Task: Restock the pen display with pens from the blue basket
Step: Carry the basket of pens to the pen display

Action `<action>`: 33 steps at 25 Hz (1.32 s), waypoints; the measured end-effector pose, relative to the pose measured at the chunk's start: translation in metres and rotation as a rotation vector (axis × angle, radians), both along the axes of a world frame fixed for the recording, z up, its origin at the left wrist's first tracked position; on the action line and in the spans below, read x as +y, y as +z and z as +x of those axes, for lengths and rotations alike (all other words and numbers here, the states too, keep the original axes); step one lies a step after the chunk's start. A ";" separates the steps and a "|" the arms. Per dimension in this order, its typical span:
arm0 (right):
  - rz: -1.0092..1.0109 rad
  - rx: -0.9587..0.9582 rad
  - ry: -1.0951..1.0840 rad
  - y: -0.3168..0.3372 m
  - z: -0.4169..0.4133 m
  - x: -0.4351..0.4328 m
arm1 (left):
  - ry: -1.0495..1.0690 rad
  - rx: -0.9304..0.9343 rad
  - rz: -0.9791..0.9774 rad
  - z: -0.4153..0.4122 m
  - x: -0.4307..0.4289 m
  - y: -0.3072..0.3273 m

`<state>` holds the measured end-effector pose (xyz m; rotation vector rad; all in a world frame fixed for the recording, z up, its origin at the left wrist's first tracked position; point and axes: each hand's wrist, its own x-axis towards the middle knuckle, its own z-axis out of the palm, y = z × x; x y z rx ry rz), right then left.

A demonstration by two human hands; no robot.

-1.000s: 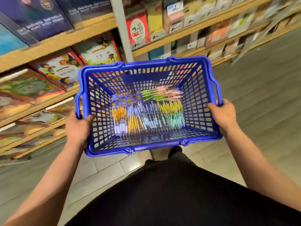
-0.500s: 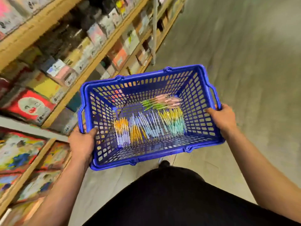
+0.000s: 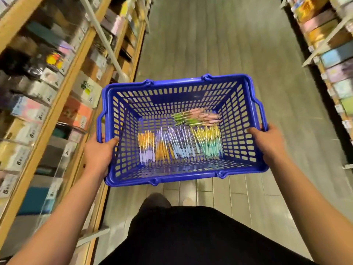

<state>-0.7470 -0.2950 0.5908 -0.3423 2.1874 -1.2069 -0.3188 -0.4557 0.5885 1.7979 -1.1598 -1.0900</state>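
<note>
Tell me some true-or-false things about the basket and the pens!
1. The left hand and right hand both grip the basket. True.
2. The basket is empty. False: pens lie on its bottom.
3. The basket is red. False: it is blue.
4. Shelves stand on both sides of the aisle. True.
5. One hand is picking up a pen. False: neither hand touches the pens; both are at the basket's sides.
</note>
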 end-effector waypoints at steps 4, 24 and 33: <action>0.035 -0.003 -0.074 -0.002 -0.032 -0.040 | -0.043 0.023 0.047 -0.047 -0.065 0.003; 0.048 -0.012 -0.203 -0.009 -0.181 -0.449 | -0.201 -0.058 0.017 -0.226 -0.529 0.004; 0.021 -0.047 -0.168 -0.035 -0.325 -0.629 | -0.189 -0.067 0.030 -0.360 -0.696 -0.012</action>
